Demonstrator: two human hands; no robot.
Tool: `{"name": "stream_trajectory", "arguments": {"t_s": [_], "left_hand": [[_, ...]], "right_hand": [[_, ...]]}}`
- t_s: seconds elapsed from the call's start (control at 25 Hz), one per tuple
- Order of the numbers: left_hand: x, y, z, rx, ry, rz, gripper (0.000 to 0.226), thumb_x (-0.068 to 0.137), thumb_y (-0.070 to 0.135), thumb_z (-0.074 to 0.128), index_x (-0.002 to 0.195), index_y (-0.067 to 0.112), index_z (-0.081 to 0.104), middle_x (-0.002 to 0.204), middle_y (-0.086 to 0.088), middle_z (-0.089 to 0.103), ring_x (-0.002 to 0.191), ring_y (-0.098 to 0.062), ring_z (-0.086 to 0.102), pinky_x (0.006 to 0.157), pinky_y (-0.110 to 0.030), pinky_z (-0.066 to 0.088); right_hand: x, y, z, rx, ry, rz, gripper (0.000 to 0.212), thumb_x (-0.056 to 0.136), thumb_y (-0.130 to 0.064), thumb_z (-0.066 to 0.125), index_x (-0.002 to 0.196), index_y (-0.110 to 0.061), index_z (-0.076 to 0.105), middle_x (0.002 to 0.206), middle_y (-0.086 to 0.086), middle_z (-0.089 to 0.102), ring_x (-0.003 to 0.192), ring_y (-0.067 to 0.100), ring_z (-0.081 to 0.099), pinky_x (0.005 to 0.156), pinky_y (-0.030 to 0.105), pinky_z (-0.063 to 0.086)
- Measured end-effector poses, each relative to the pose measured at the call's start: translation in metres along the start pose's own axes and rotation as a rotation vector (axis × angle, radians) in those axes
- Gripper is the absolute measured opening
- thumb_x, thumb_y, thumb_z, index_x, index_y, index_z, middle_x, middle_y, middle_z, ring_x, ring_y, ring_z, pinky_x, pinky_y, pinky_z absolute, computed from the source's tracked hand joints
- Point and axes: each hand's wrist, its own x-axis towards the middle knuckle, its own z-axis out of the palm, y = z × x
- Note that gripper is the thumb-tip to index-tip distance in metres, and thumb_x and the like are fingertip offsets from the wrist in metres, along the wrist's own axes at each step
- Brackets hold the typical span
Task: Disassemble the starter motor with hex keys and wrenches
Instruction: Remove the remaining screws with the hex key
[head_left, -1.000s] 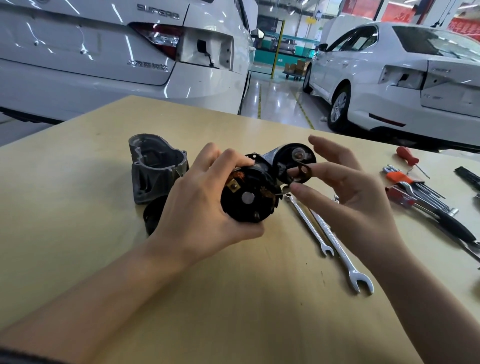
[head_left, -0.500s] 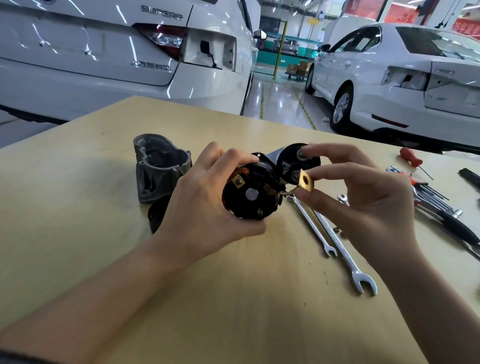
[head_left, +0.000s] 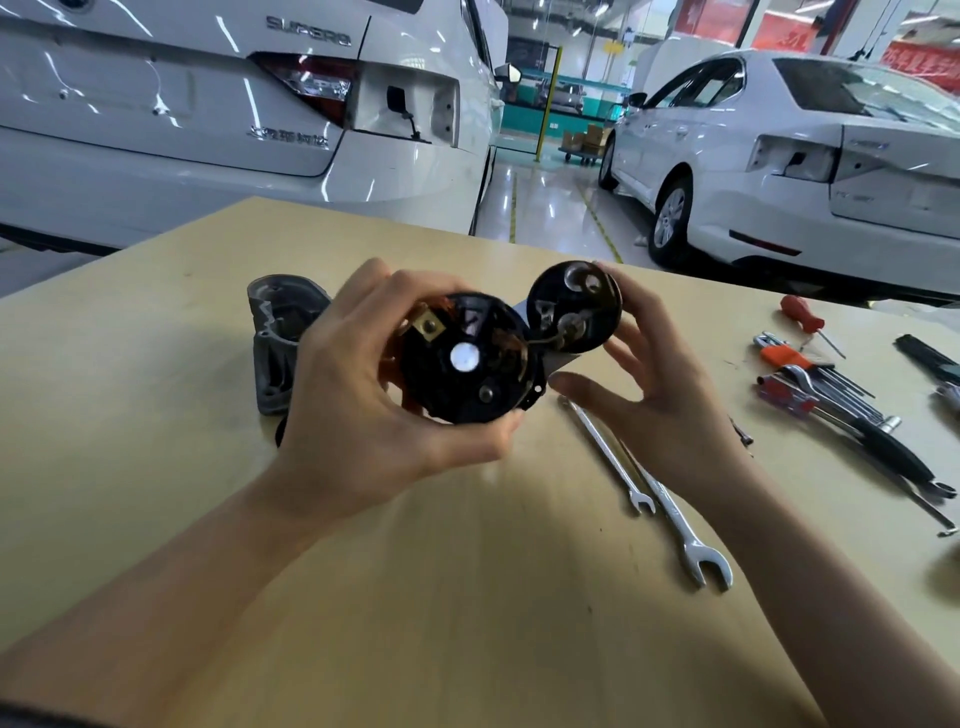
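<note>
Motor (head_left: 467, 364) held over bench (head_left: 156, 493), end facing camera.
Left grip (head_left: 353, 431) wraps its body; right grip (head_left: 670, 395) curls round solenoid (head_left: 574, 309).

wooden table (head_left: 156, 467) | behind it: left white car (head_left: 208, 130), right white car (head_left: 779, 182) | red-handled screwdriver (head_left: 802, 313) lying far right on table

On table (head_left: 156, 467): housing (head_left: 275, 332) behind left of raised motor (head_left: 467, 364); wrenches (head_left: 675, 521) right of it; hex keys (head_left: 841, 384), probably, far right.
</note>
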Motion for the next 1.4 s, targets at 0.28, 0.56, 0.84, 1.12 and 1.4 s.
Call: {"name": "stream_trajectory", "arguments": {"t_s": [0.28, 0.56, 0.84, 1.12, 1.4], "left_hand": [[0.014, 0.018, -0.016, -0.214, 0.03, -0.001, 0.068, 0.056, 0.032, 0.08, 0.12, 0.02, 0.058, 0.101, -0.006, 0.061, 0.085, -0.008, 0.065, 0.071, -0.025, 0.057], [0.063, 0.02, -0.006, -0.379, 0.028, -0.1, 0.077, 0.065, 0.034, 0.081, 0.132, 0.018, 0.048, 0.105, -0.016, 0.068, 0.085, -0.049, 0.064, 0.071, -0.063, 0.054], [0.069, 0.022, 0.024, -0.454, 0.08, -0.485, 0.077, 0.057, 0.054, 0.085, 0.122, 0.02, 0.061, 0.095, -0.013, 0.072, 0.088, -0.023, 0.072, 0.08, -0.043, 0.059], [0.041, -0.014, 0.021, -0.986, -0.407, -0.671, 0.062, 0.09, 0.059, 0.033, 0.117, 0.012, 0.062, 0.111, -0.011, 0.065, 0.107, -0.028, 0.056, 0.094, -0.041, 0.044], [0.026, -0.014, 0.032, -1.008, -0.576, -0.777, 0.054, 0.084, 0.055, 0.055, 0.113, 0.012, 0.071, 0.123, -0.015, 0.066, 0.117, -0.032, 0.061, 0.102, -0.048, 0.047]], "right_hand": [[0.005, -0.012, 0.002, -0.171, 0.113, -0.173, 0.057, 0.073, -0.039, 0.079, 0.117, -0.025, 0.046, 0.107, -0.01, 0.063, 0.1, 0.012, 0.062, 0.088, 0.027, 0.048], [0.005, -0.026, 0.016, 0.044, 0.302, 0.002, 0.037, 0.071, -0.045, 0.069, 0.096, -0.021, 0.056, 0.081, -0.014, 0.067, 0.076, -0.003, 0.063, 0.066, 0.01, 0.046], [0.001, -0.027, 0.015, 0.317, 0.339, 0.324, 0.048, 0.074, -0.054, 0.067, 0.093, -0.01, 0.067, 0.091, 0.022, 0.069, 0.081, 0.04, 0.069, 0.06, 0.053, 0.058], [-0.006, -0.03, 0.014, 0.282, 0.37, 0.361, 0.06, 0.074, -0.06, 0.063, 0.093, -0.004, 0.063, 0.095, 0.03, 0.061, 0.087, 0.048, 0.062, 0.07, 0.064, 0.052], [-0.003, -0.032, 0.013, 0.246, 0.326, 0.502, 0.071, 0.072, -0.073, 0.058, 0.097, -0.008, 0.066, 0.099, 0.026, 0.066, 0.087, 0.043, 0.065, 0.075, 0.06, 0.054]]}}
